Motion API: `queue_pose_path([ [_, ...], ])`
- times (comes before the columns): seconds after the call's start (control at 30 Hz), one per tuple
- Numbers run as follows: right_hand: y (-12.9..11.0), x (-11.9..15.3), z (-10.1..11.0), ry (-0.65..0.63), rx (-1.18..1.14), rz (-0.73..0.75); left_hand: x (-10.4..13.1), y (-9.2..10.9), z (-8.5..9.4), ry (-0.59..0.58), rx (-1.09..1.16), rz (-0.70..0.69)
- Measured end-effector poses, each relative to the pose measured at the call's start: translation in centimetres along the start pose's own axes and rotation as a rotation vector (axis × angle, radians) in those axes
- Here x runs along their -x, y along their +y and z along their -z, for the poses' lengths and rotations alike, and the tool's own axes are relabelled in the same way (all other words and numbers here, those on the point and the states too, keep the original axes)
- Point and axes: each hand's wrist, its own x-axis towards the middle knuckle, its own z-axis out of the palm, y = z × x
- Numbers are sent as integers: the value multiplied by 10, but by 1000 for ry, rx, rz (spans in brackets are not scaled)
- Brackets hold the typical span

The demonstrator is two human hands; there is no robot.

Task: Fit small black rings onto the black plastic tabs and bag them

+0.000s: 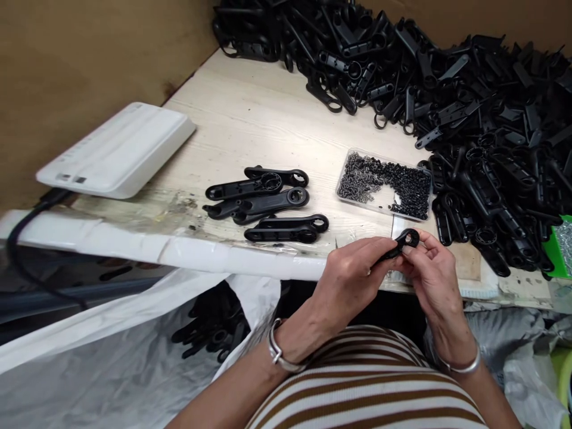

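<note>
Both hands hold one black plastic part (408, 238) above the table's front edge, its ring end pointing up and to the right. My left hand (353, 277) is closed round the part's handle, which is mostly hidden by the fingers. The ring end is pinched between the thumb and fingers of my right hand (431, 271). Just behind the hands lies a clear plastic box (384, 210) with small springs (357, 179) on its left side and tiny black pieces (413, 187) on its right. Several similar black parts (272, 202) lie in a loose group left of the box.
A large heap of black parts (447, 89) covers the back and right of the wooden table (250, 113). At the left sits a white device (120, 149) with a black cable (27, 229). A green container (554, 256) stands far right. More black parts (218, 333) lie in a white bag below the edge.
</note>
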Motion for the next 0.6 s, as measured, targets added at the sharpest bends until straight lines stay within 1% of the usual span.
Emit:
queue_pose_path([
  [0.2,-7,1,15,-167,-30,-78,-6,-2,7,-90,92,161],
  [0.3,-10,1,21,-205,-42,-91,-9,-3,9,-113,156,183],
  [0.4,-10,0,24,-216,-58,-89,-11,-4,7,-135,202,135],
  [0.53,-7,0,25,-188,-58,-83,-11,-5,3,-138,218,-11],
  [0.6,-7,0,25,-181,-43,-76,-10,-6,2,-132,205,-60],
])
